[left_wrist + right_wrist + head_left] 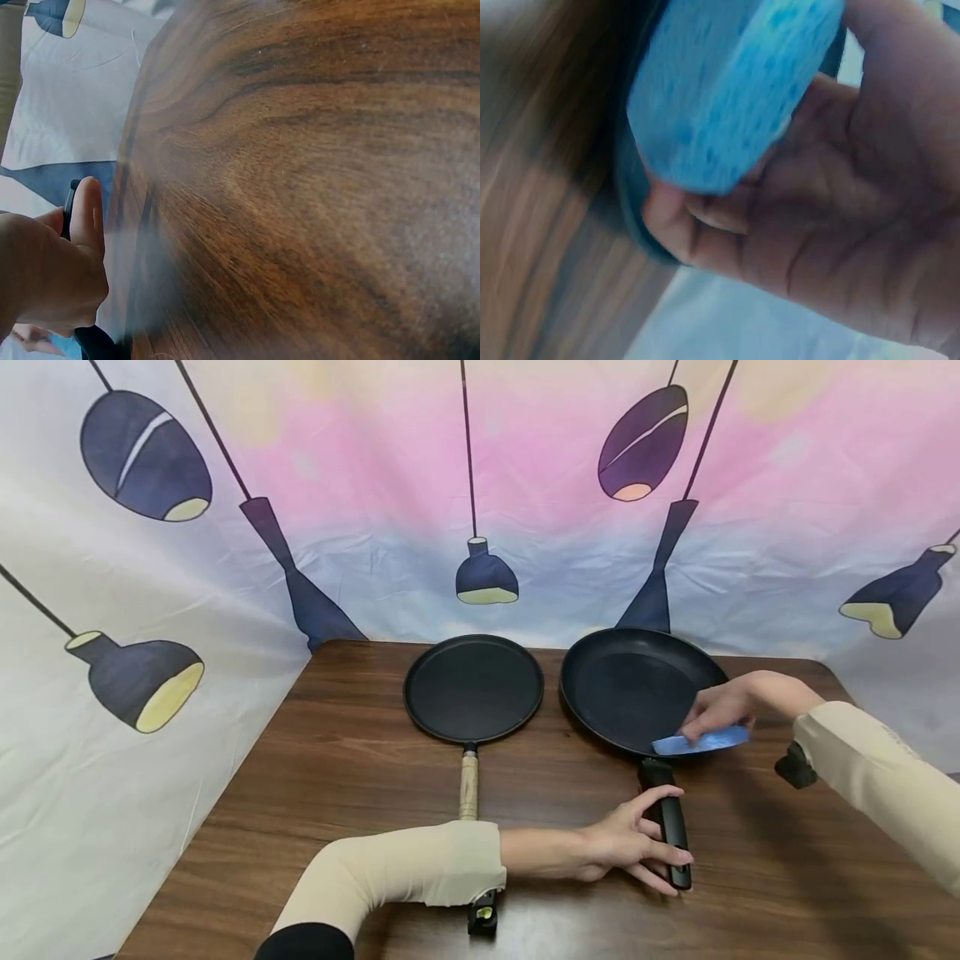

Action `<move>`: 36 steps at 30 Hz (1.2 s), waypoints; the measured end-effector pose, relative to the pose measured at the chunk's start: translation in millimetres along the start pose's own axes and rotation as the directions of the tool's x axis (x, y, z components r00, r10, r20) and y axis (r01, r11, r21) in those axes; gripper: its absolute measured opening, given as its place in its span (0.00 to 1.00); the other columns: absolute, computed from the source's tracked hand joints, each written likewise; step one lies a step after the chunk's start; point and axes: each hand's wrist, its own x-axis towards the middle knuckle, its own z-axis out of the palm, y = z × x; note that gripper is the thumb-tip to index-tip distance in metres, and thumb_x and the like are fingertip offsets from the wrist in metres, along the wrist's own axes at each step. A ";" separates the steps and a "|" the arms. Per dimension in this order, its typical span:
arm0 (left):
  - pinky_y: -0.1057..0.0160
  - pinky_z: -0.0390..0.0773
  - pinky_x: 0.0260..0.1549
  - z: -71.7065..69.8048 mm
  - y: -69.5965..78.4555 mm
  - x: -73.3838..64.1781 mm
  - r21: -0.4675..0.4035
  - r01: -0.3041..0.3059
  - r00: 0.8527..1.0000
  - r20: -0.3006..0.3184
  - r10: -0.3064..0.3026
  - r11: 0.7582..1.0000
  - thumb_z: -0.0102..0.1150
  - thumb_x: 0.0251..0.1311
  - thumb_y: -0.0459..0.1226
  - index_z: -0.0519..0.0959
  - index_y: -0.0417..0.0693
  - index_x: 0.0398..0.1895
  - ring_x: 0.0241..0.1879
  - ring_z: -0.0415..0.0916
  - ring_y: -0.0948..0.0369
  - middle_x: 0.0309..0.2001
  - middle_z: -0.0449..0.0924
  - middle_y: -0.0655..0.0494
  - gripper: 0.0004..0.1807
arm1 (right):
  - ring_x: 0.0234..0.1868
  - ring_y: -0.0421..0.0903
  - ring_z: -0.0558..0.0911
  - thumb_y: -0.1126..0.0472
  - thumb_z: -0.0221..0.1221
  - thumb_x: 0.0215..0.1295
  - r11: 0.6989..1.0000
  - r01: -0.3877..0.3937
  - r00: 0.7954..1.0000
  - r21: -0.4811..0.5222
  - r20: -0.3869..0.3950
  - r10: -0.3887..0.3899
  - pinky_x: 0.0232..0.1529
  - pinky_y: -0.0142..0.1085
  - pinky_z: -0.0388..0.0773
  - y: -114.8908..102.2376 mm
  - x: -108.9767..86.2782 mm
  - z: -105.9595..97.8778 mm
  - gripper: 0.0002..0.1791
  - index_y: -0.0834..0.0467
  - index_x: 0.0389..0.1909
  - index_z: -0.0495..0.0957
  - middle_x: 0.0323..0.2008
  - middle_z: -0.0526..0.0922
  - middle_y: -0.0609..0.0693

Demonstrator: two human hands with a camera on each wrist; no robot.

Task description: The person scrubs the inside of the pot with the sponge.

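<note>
A large black frying pan [626, 685] lies on the right of the table. My left hand [630, 843] grips its black handle [672, 822], with fingers spread around it. In the left wrist view that hand [52, 277] shows at the left edge with the handle tip between its fingers. My right hand [723, 706] pinches a blue sponge [701, 741] at the pan's near right rim. Close up in the right wrist view, the porous sponge [735, 97] sits between the thumb and fingers of the right hand [840, 202].
A flat round black pan [474, 689] with a wooden handle [468, 785] lies left of the frying pan, my left forearm crossing its handle end. Both pans lie on a brown wooden table [330, 760]. Behind hangs a cloth [412, 577] printed with lamps.
</note>
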 end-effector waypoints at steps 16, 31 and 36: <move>0.41 0.81 0.54 -15.4 5.3 -3.0 0.005 0.007 0.994 0.105 -0.007 1.000 0.54 0.70 0.22 0.61 0.71 0.77 0.59 0.78 0.34 0.47 0.84 0.44 0.42 | 0.29 0.40 0.74 0.54 0.58 0.75 0.926 0.361 0.922 0.108 -0.190 -0.337 0.35 0.35 0.73 -29.8 66.5 -5.6 0.32 0.61 0.75 0.65 0.34 0.79 0.51; 0.41 0.82 0.54 -8.9 2.1 0.5 -0.009 0.053 0.995 0.090 -0.052 0.999 0.54 0.68 0.20 0.66 0.75 0.71 0.58 0.77 0.31 0.41 0.84 0.41 0.41 | 0.57 0.64 0.77 0.64 0.69 0.65 0.969 0.069 0.792 -0.236 -0.578 -0.197 0.54 0.58 0.77 -34.0 118.5 -33.1 0.35 0.53 0.71 0.66 0.64 0.70 0.70; 0.45 0.85 0.51 -6.2 2.9 -1.0 0.009 0.080 0.996 0.046 -0.080 0.997 0.56 0.67 0.20 0.68 0.77 0.68 0.56 0.79 0.31 0.37 0.84 0.42 0.40 | 0.50 0.63 0.78 0.66 0.68 0.66 0.984 -0.050 0.763 -0.172 -0.642 -0.073 0.46 0.54 0.77 -16.8 119.2 -41.7 0.34 0.54 0.70 0.66 0.60 0.70 0.72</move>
